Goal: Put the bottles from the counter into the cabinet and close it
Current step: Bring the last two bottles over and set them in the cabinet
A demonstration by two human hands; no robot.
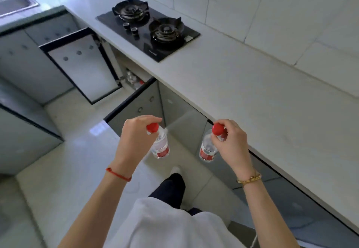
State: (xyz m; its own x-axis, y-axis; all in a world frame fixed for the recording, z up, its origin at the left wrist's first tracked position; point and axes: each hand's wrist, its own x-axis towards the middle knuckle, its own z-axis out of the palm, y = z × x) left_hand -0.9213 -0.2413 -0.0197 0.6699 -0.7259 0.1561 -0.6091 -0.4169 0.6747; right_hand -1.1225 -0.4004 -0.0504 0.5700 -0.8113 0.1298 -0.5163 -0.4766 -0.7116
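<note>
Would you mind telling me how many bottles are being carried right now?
2: one bottle hangs from the left hand, one from the right hand. More sit blurred inside the open cabinet.

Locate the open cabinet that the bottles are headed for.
In the head view, the open grey cabinet sits below the black gas hob, ahead-left of both hands; its door swings leftward.

Both bare forearms reach forward from the bottom of the frame toward its middle, roughly parallel and set apart. The left hand [136,138] hangs palm down, its fingers curled tight around a red-capped bottle [161,144] by the neck. The right hand [231,140], at about the same height, pinches a second bottle [208,150] the same way (both bottles dangle below the knuckles). A thin red string circles the left wrist; a gold bracelet sits on the right wrist.
</note>
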